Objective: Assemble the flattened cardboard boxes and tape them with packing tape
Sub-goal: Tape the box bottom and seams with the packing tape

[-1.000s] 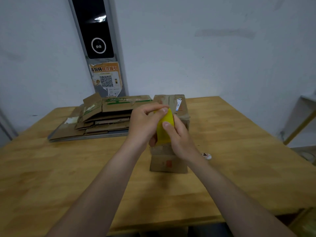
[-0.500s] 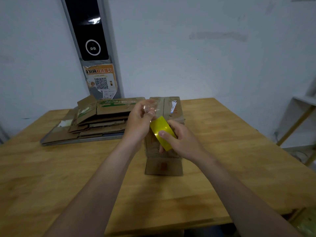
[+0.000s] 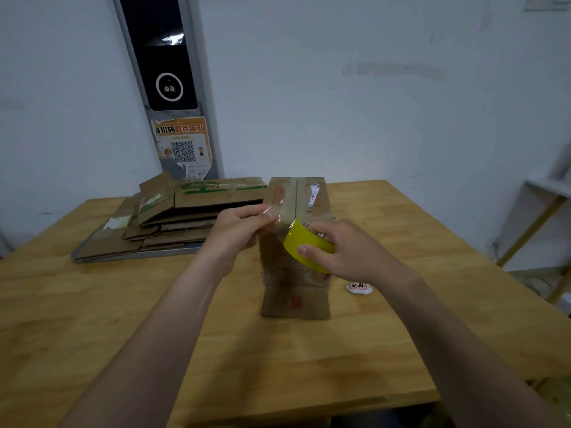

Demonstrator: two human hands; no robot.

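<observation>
An assembled brown cardboard box [image 3: 296,291] lies lengthwise on the wooden table [image 3: 92,319], its top flaps closed. Above it my right hand [image 3: 346,250] grips a yellow roll of packing tape [image 3: 304,244]. My left hand [image 3: 239,230] pinches the free end of the clear tape strip [image 3: 279,222], which stretches between the two hands just over the box top. A stack of flattened cardboard boxes [image 3: 173,217] lies at the back left of the table.
A small white label with red characters [image 3: 358,287] lies on the table right of the box. A wall panel with a QR-code poster [image 3: 183,146] stands behind the stack. A white shelf with a yellow frame [image 3: 537,223] is at the far right.
My hands have moved apart: the left pulled the tape end to the left and the right drew the roll to the right and down, so a clear strip now spans between them.
</observation>
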